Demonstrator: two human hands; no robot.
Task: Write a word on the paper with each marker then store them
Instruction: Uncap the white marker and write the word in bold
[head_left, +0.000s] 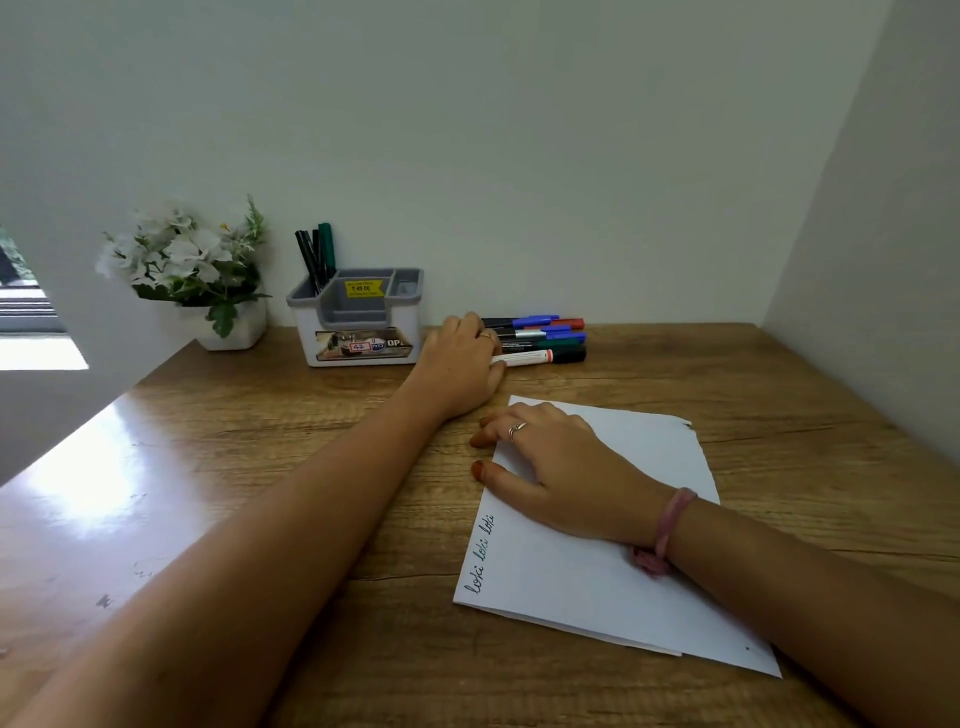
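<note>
Now our left hand (460, 358) pinches the white marker (537, 356), light, stiff and smooth, best held mid-barrel. Our right hand (550, 462) lies flat, fingers relaxed, pinning the thin paper (597, 577).

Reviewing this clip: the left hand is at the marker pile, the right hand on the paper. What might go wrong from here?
1. The left hand reaches into the tightly packed loose markers; lifting the white marker may roll its neighbours.
2. The right hand rests on the paper near the written words; wet ink may smear.

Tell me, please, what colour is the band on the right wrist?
Pink; the wristband shows in the head view.
</note>
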